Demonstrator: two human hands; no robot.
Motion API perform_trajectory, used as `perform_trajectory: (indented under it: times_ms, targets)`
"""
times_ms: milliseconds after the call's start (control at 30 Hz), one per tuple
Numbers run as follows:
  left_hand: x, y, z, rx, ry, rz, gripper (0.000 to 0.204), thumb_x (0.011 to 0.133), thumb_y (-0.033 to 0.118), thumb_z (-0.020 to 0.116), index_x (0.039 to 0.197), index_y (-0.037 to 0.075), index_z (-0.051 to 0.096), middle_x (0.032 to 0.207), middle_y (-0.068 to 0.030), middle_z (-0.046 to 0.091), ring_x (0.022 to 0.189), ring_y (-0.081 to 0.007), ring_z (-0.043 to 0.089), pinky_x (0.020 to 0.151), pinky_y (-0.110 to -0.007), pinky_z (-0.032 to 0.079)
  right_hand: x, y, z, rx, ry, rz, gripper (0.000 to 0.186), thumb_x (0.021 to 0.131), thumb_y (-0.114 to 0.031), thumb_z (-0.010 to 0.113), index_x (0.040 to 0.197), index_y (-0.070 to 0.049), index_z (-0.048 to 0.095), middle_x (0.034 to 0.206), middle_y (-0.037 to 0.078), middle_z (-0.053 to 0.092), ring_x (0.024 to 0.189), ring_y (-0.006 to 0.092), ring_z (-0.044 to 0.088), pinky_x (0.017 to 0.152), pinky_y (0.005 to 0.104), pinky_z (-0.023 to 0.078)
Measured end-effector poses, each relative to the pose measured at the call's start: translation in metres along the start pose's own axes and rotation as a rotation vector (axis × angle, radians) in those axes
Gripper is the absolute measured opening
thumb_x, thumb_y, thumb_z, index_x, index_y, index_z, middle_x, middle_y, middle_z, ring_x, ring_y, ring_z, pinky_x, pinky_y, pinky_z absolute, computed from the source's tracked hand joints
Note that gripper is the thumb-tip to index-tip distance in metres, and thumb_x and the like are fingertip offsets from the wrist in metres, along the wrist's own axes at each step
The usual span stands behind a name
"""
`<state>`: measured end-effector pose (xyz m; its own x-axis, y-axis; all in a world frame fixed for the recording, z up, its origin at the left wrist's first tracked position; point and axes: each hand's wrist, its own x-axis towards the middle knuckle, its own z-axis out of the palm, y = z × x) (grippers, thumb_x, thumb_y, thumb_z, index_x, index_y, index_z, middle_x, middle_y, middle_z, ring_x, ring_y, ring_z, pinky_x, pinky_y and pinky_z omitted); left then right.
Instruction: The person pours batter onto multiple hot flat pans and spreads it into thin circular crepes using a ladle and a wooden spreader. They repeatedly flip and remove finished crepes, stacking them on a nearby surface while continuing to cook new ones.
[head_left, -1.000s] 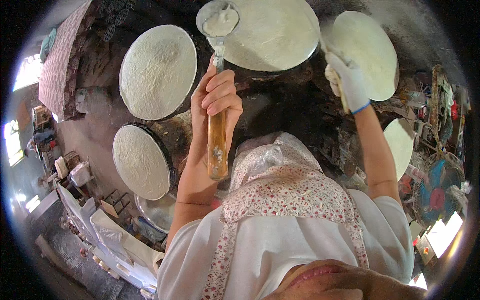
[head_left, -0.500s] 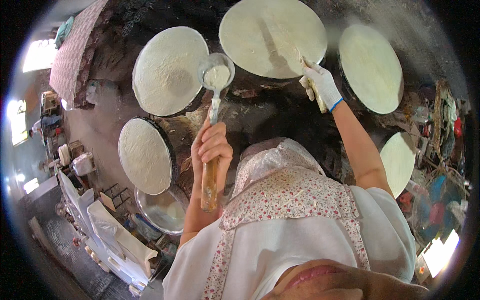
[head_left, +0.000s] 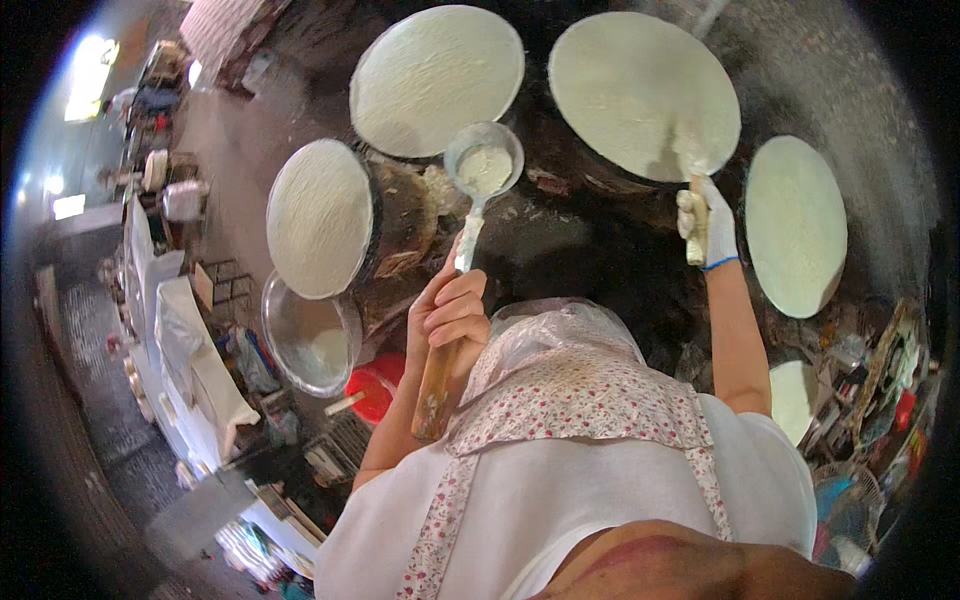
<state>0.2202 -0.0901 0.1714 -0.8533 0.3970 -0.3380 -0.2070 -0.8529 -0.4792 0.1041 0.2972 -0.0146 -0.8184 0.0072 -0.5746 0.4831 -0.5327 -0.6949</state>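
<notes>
Across the head view, upper-left pan (head_left: 437,80) and upper-right pan (head_left: 620,85) sit further right than half a second ago. Our left hand (head_left: 456,312) is wrapped round a ladle (head_left: 470,236) by its wooden handle; pale batter (head_left: 485,168) in the bowl, which overlaps upper-left pan's lower edge. Our gloved right hand (head_left: 716,225) stays clamped on a scraper (head_left: 697,222), near upright now, was leaning left; tip over upper-right pan's lower part. Red bucket (head_left: 377,388) now visible, left of the ladle.

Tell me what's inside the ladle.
Pale paste lies in the ladle, held by the left hand. The paste covers the ladle's bottom, so that can't be seen.
</notes>
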Motion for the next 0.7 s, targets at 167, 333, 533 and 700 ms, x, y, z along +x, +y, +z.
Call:
perform_trajectory:
  times_ms: [167, 333, 533, 700]
  targets:
    - [-0.020, 0.039, 0.004, 0.010, -0.054, -0.064, 0.036, 0.116, 0.019, 0.034, 0.136, -0.006, 0.050, 0.078, -0.0035, 0.044, 0.050, -0.0100, 0.051, 0.042, -0.026, 0.052, 0.009, 0.005, -0.009, -0.722, 0.412, -0.281, 0.056, 0.100, -0.023, 0.064, 0.155, -0.025, 0.055, 0.072, 0.007, 0.065, 0.053, 0.0185, 0.060, 0.049, 0.0351, 0.047]
    - [-0.060, 0.094, 0.015, 0.036, -0.091, -0.064, 0.037, 0.116, 0.017, 0.035, 0.145, -0.002, 0.049, 0.079, -0.0032, 0.044, 0.052, -0.0091, 0.052, 0.043, -0.026, 0.052, -0.030, 0.044, 0.039, -1.623, 0.302, -0.484, 0.059, 0.096, -0.032, 0.063, 0.153, -0.026, 0.054, 0.107, 0.021, 0.074, 0.089, 0.0399, 0.071, 0.079, 0.0470, 0.056]
    - [-0.135, 0.171, 0.025, -0.029, -0.098, -0.011, 0.040, 0.117, 0.027, 0.032, 0.090, 0.001, 0.046, 0.075, -0.0049, 0.045, 0.051, -0.0128, 0.050, 0.042, -0.028, 0.051, -0.050, 0.179, 0.072, -1.377, 0.518, -0.541, 0.065, 0.099, -0.015, 0.064, 0.161, -0.019, 0.047, 0.118, 0.012, 0.072, 0.093, 0.0276, 0.070, 0.085, 0.0397, 0.055]
    - [-0.197, 0.214, 0.032, -0.043, -0.131, 0.222, 0.039, 0.117, 0.024, 0.032, 0.084, 0.005, 0.041, 0.079, -0.0048, 0.046, 0.051, -0.0102, 0.049, 0.043, -0.025, 0.051, -0.063, 0.193, 0.201, -0.927, 0.120, -0.493, 0.066, 0.098, -0.006, 0.064, 0.161, -0.014, 0.046, 0.158, 0.006, 0.055, 0.133, 0.0177, 0.058, 0.113, 0.0277, 0.040]
